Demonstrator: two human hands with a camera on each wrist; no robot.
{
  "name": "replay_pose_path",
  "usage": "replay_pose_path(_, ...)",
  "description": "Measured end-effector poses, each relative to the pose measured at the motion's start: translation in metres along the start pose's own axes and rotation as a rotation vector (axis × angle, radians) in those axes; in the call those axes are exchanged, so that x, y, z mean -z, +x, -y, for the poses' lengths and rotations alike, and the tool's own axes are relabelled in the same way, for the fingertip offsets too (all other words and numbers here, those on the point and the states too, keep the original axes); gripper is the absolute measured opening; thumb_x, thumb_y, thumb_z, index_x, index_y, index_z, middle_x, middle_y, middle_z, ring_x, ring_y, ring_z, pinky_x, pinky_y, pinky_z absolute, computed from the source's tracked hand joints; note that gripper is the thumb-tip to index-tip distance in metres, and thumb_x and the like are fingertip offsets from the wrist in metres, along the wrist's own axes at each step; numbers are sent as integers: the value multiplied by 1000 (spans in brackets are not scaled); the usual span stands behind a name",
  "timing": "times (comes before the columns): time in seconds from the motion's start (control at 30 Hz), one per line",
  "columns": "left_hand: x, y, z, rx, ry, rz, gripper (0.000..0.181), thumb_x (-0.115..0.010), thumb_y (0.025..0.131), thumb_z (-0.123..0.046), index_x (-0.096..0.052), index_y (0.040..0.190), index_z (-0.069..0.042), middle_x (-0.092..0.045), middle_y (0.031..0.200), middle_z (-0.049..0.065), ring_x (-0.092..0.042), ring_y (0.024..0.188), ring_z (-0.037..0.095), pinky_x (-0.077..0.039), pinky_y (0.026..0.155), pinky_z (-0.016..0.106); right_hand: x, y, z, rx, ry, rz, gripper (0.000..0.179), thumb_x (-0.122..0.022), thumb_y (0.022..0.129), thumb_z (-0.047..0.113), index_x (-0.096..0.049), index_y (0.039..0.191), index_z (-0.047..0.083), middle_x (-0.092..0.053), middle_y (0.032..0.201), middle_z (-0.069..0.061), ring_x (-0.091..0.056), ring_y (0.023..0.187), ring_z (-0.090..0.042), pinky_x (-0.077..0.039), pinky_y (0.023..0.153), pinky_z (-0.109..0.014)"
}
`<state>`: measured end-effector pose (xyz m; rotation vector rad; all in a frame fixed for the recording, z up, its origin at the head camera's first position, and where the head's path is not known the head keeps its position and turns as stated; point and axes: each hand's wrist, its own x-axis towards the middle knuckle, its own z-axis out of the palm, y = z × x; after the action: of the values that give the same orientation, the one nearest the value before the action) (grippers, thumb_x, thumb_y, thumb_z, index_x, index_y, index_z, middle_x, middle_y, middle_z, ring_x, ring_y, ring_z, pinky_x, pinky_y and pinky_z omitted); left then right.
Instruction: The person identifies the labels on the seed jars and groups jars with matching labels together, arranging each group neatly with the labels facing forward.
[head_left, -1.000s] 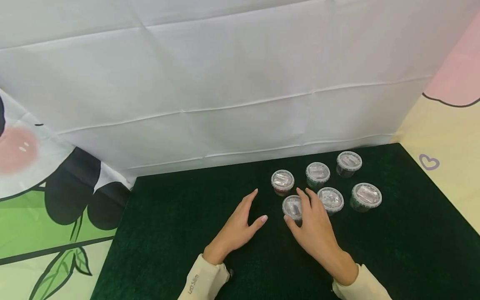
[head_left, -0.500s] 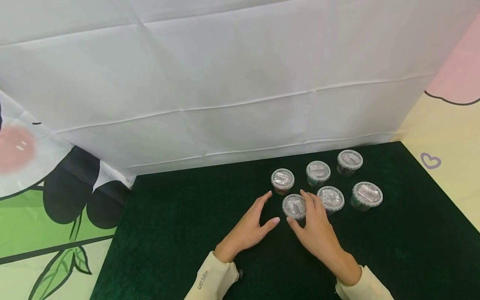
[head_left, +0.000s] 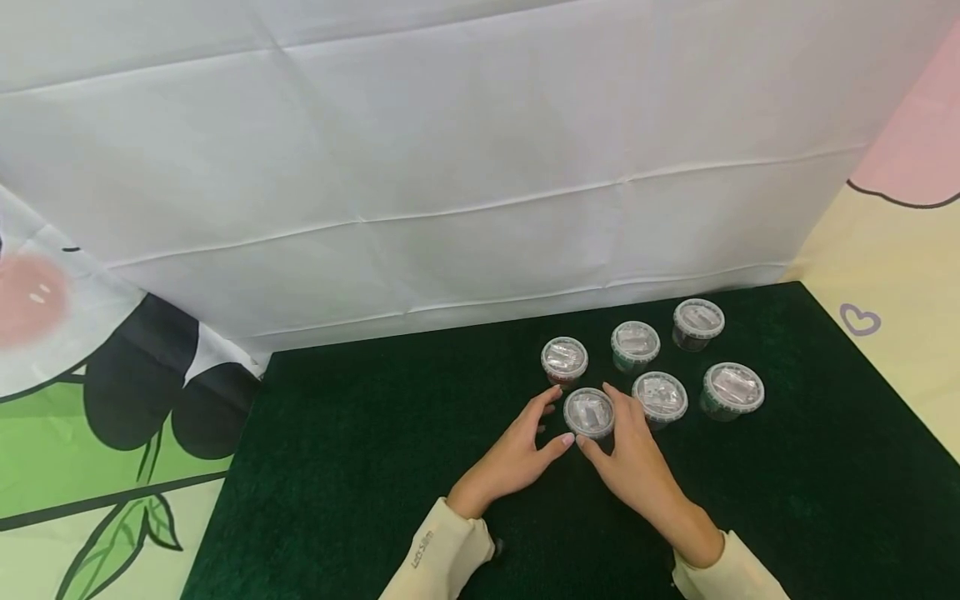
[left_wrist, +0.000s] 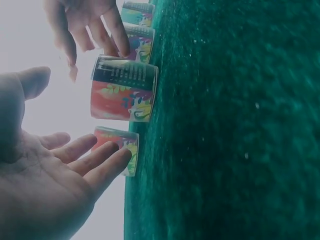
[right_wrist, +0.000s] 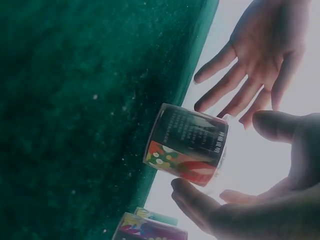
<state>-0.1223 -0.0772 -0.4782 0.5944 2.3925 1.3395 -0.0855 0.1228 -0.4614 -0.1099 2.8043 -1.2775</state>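
Observation:
A small round tub (head_left: 588,414) with a clear lid stands upright on the green cloth, between both hands. Its side carries a dark printed panel over a red band with coloured leaves, plain in the left wrist view on the tub (left_wrist: 122,90). My left hand (head_left: 513,454) is at the tub's left, fingers spread and thumb apart, palm facing it. On the other side my right hand (head_left: 633,458) has its fingertips right at the tub's wall and its thumb near the front. Both thumb tips come close together before the tub.
Several more lidded tubs stand around it: one behind (head_left: 565,357), another tub close right (head_left: 661,397), and others farther right and back, such as the rear tub (head_left: 699,321). A white cloth wall (head_left: 450,167) rises behind the green table (head_left: 360,433).
My left hand has moved right and slightly forward, up to the tub's left side. My right hand has shifted slightly right, uncovering the tub's lid. The tubs have stayed in place.

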Motion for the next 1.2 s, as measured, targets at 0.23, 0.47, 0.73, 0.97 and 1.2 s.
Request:
replay_pose_path(0.23, -5, 8, 4, -14, -73, 15, 67, -59, 110, -25, -27, 166, -10, -33, 170, 11, -42, 152, 31, -46, 117, 47, -2, 0, -6, -10, 61, 8, 83, -74, 98, 15, -25, 161, -5, -32, 157, -35, -47, 139, -53, -47, 110, -64)
replay_pose_path(0.47, -9, 11, 2, -3, -127, 39, 67, -59, 110, -22, -25, 166, -8, -30, 172, 12, -40, 153, 30, -45, 118, 44, -3, 2, -13, -27, 139, 25, 81, -72, 99, 10, -22, 161, -7, -26, 162, -37, -43, 143, -54, -52, 108, -55)
replay_pose_path(0.73, -12, 14, 3, -15, -143, 47, 66, -59, 109, -17, -27, 165, -6, -35, 169, 15, -43, 151, 32, -45, 118, 43, -3, 4, -17, -27, 184, 43, 77, -70, 100, 8, -25, 159, -8, -29, 162, -36, -41, 145, -54, -52, 107, -56)
replay_pose_path(0.97, -11, 13, 4, -21, -132, 37, 63, -59, 109, -19, -30, 164, -7, -41, 164, 15, -46, 148, 32, -48, 116, 43, -1, 4, -17, -12, 192, 57, 73, -69, 101, 8, -27, 159, -7, -33, 161, -35, -43, 144, -52, -51, 109, -56)
replay_pose_path(1.2, -2, 3, -2, -46, -146, -16, 54, -58, 110, -19, -38, 159, -10, -48, 157, 13, -50, 142, 29, -48, 115, 46, 3, 2, -13, 36, 250, 74, 70, -69, 102, 7, -29, 159, -4, -41, 157, -32, -48, 142, -49, -50, 110, -55)
